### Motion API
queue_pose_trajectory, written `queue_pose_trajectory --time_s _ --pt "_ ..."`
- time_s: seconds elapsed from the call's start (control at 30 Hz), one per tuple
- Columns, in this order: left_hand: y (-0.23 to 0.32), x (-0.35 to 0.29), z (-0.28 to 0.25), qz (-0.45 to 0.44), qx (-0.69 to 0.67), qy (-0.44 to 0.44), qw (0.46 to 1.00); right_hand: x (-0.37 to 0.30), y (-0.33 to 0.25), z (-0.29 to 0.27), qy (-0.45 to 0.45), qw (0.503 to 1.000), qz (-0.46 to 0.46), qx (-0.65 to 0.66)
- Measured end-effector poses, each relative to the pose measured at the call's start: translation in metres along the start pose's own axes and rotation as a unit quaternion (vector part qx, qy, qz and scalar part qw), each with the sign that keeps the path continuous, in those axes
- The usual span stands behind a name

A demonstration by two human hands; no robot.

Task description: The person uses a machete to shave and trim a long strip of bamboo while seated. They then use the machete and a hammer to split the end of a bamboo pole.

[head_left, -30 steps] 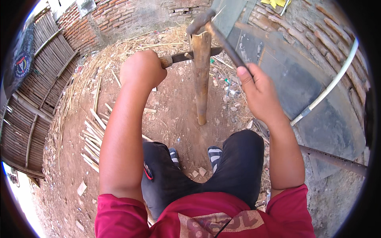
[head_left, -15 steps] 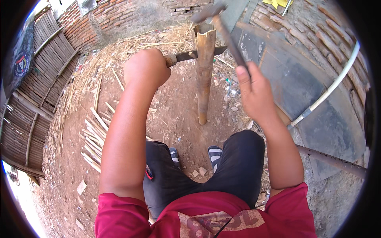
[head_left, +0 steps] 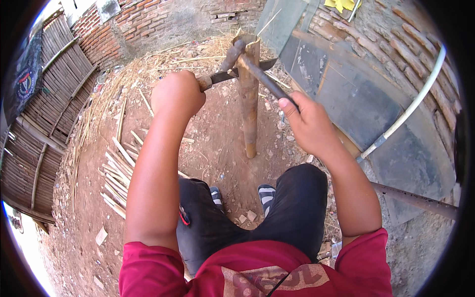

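An upright bamboo section [head_left: 249, 111] stands on the dirt in front of my feet, its top end rough and open. My left hand [head_left: 178, 96] is closed round the wooden handle of a machete [head_left: 219, 77]. The blade runs crosswise through the upper bamboo, its tip showing on the right side. My right hand [head_left: 309, 121] grips a hammer [head_left: 269, 83] by its dark handle. The hammer's head is down in front of the bamboo's upper left side, close above the blade; whether they touch I cannot tell.
Split bamboo strips [head_left: 118, 173] lie in a pile left of my legs. Dry straw [head_left: 198, 57] litters the ground towards the brick wall [head_left: 136, 27]. Dark flat panels [head_left: 361, 94] and a pale hose [head_left: 413, 109] are on the right; a bamboo-slat wall [head_left: 37, 143] stands left.
The hammer has swung down and left, from above the bamboo's top to its upper left side. My left hand and the machete have shifted slightly left; the bamboo's top leans a little left.
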State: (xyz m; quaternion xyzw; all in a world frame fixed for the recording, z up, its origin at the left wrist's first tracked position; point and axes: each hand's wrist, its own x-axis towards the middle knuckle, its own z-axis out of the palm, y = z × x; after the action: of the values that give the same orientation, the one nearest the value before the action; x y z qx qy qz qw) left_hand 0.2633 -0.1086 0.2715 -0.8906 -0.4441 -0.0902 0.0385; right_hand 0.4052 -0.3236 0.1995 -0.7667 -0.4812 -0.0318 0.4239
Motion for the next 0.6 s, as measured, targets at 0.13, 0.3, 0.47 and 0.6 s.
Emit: queue_pose_trajectory --time_s 0.13,0.3,0.47,0.6 --pt "-0.003 -0.002 0.005 -0.005 0.004 0.000 1.000 0.011 -0.022 -0.018 0.083 0.995 -0.011 0.054" --pt "0.008 -0.004 -0.001 0.006 -0.012 -0.001 1.000 0.001 0.017 0.014 0.007 0.999 -0.019 -0.030" --pt "-0.002 -0.004 0.004 -0.003 -0.009 0.006 1.000 0.010 -0.018 -0.014 0.037 0.996 0.003 0.076" --pt "0.004 -0.002 0.006 0.006 -0.006 0.001 1.000 0.004 -0.007 0.009 0.056 0.998 -0.026 0.031"
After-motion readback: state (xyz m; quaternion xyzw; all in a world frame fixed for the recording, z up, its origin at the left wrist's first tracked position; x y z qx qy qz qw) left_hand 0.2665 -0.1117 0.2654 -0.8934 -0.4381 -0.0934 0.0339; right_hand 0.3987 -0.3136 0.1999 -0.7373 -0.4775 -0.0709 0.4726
